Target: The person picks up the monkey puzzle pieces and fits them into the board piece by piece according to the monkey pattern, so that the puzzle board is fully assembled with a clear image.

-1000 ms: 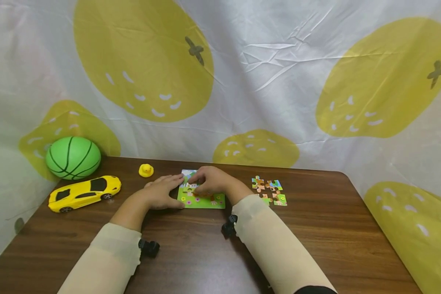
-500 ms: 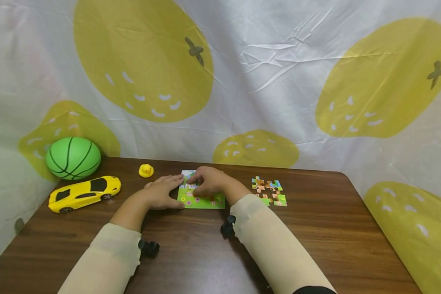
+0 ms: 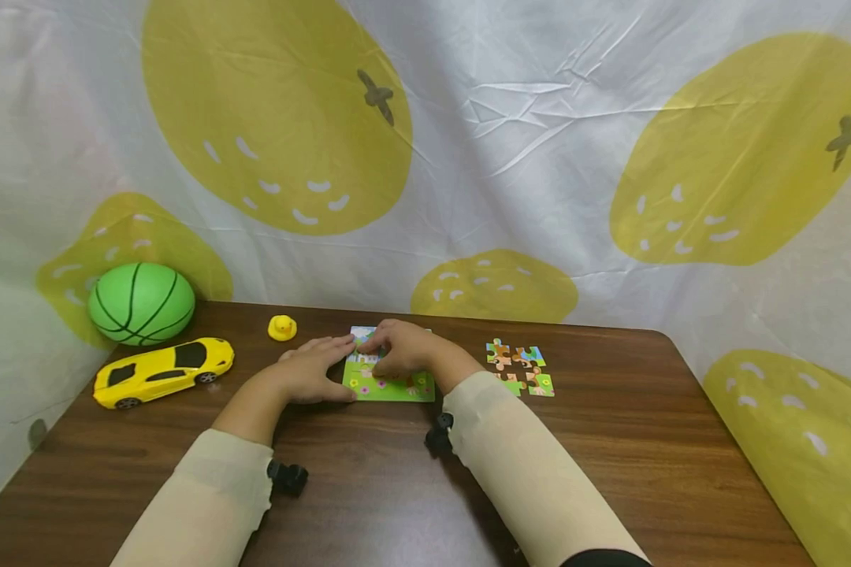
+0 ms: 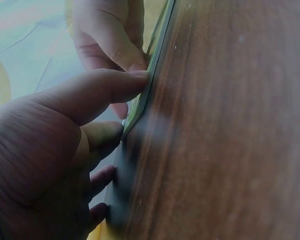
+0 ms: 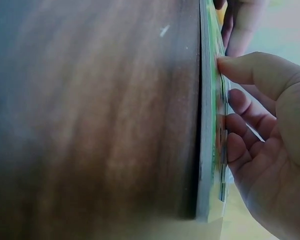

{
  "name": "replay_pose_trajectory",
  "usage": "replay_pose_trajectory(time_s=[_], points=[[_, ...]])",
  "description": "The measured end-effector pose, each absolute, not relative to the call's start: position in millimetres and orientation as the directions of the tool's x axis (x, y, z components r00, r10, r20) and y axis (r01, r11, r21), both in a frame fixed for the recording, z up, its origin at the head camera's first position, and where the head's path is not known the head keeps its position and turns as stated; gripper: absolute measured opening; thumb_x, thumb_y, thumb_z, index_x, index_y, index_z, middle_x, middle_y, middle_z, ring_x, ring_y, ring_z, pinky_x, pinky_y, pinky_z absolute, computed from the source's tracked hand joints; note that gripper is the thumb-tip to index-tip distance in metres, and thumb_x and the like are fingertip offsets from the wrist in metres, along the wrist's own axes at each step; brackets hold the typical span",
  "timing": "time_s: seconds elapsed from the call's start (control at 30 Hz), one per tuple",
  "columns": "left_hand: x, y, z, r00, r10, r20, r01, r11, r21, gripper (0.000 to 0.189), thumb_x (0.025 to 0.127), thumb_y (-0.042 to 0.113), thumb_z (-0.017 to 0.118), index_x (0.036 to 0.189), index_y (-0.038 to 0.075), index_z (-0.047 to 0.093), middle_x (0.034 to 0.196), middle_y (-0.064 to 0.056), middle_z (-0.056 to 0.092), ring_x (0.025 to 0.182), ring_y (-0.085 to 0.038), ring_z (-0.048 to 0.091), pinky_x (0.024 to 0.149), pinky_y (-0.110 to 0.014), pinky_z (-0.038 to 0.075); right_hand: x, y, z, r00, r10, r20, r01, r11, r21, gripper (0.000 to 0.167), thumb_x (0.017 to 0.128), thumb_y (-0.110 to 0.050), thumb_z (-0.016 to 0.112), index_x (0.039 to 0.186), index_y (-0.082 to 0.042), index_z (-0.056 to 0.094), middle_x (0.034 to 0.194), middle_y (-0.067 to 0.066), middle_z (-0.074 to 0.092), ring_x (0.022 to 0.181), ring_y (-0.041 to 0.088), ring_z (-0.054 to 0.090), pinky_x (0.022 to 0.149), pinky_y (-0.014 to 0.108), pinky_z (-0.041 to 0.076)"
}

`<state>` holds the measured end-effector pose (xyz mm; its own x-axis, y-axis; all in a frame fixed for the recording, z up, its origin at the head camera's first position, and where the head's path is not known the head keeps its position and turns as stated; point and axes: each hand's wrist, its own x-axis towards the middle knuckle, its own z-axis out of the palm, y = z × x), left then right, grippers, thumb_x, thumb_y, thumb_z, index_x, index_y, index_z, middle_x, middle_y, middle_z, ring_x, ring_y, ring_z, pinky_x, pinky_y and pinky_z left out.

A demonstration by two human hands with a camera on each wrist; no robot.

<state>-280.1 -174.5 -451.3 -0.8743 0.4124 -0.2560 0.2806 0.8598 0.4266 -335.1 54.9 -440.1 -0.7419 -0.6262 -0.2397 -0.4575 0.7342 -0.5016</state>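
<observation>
A jigsaw puzzle board (image 3: 390,395) with a green, flowery picture lies flat near the back of the table. My left hand (image 3: 312,372) rests at its left side, fingers extended to the upper corner and thumb (image 4: 125,86) at the near corner. Over the board, my right hand (image 3: 407,350) has thumb (image 5: 232,67) and fingertips bent down onto a puzzle piece (image 3: 366,368), mostly covered by the hand. In the right wrist view, the other fingers curl against the board's face. Several loose puzzle pieces (image 3: 498,353) lie to the right, partly behind the right wrist.
A yellow toy car (image 3: 163,373) and a green ball (image 3: 142,305) stand at the table's left. Between them and the board sits a small yellow rubber duck (image 3: 282,328). Behind the wooden table (image 3: 376,488) hangs a fruit-print curtain (image 3: 510,173).
The puzzle piece under my right fingers has shifted slightly and now sits more evenly in the picture. My right hand has moved a little left; the left hand has stayed in place.
</observation>
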Motion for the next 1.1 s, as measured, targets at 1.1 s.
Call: replay_pose_trajectory(time_s=[1.1], points=[[-279,-172,-451,-0.878,0.405,-0.256,0.280,0.868,0.411,0.100,0.090,0.059,0.075,0.171,0.019,0.031,0.181,-0.004,0.022,0.167,-0.043,0.017,0.122,-0.080,0.022,-319,140,-414,-0.839,-0.543,-0.047,-0.370,0.631,-0.682,0.046,0.100,-0.027,0.076,0.144,-0.015,0.068,0.128,0.010,0.073,0.113,0.022,0.068,0.095,0.043,0.058]])
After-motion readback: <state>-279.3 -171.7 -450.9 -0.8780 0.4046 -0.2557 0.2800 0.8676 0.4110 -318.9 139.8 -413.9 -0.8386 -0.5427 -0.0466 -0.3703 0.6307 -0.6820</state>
